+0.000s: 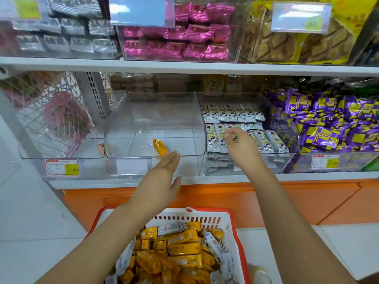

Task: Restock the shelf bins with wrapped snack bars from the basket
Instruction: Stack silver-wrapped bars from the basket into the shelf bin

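Note:
A white basket with a red rim (pixel 232 222) sits on the floor below me, filled with several orange wrapped bars (pixel 182 249) and a few white ones. One orange bar (pixel 159 147) lies in the clear middle bin (pixel 155 124), just beyond the fingertips of my left hand (pixel 162 177), which is flat with straight fingers and holds nothing. My right hand (pixel 240 148) hovers over the neighbouring bin (pixel 283 160) of white cartoon-printed bars (pixel 217 138), fingers curled; I cannot tell whether it pinches a wrapper.
Purple-and-yellow packs (pixel 332 124) fill the bin to the right. A wire rack (pixel 47 111) stands at the left. The upper shelf (pixel 184 65) carries bins of silver, pink and yellow packs. An orange cabinet front (pixel 287 199) lies under the lower shelf.

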Demonstrator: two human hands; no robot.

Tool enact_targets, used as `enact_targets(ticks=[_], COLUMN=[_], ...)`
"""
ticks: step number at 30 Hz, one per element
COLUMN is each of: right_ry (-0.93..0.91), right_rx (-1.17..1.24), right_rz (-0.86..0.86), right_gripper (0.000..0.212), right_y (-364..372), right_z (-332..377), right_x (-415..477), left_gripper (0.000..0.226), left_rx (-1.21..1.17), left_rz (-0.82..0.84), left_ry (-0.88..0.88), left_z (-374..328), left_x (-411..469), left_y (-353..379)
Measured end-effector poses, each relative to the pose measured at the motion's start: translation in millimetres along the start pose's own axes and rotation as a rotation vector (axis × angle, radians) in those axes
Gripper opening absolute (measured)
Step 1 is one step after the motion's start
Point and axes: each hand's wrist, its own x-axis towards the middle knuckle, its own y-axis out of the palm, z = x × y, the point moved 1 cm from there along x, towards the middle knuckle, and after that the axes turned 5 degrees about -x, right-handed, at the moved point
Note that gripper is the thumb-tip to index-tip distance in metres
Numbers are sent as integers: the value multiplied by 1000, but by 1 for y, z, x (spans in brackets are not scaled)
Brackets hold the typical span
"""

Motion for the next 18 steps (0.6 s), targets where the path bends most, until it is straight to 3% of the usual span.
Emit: enact_targets(ticks=[4, 6, 9, 12, 17, 18], right_ry=[-94, -172, -205, -191, -147, -144], right_rx=[126, 199, 264, 207, 95, 70], right_rz=[-299, -337, -175, 83, 418, 473], right_gripper=[12, 23, 36, 36, 25, 25], right_y=[-3, 4, 35, 85, 160, 170], right_z=[13, 21, 22, 17, 20, 23], right_x=[-30, -58, -97, -127, -167, -175], left_gripper=[42, 25, 32, 42, 15, 24], left_rx=[-99, -143, -68, 75, 244, 325], left_rz=[-112, -164, -90, 74, 365, 398], left_ry=[24, 16, -47, -172, -396, -414], left_z=[5, 13, 34, 65, 129, 147], left_x=[-13, -24, -44, -68, -125, -138], left_y=[-4, -6, -8, -7, 2, 8])
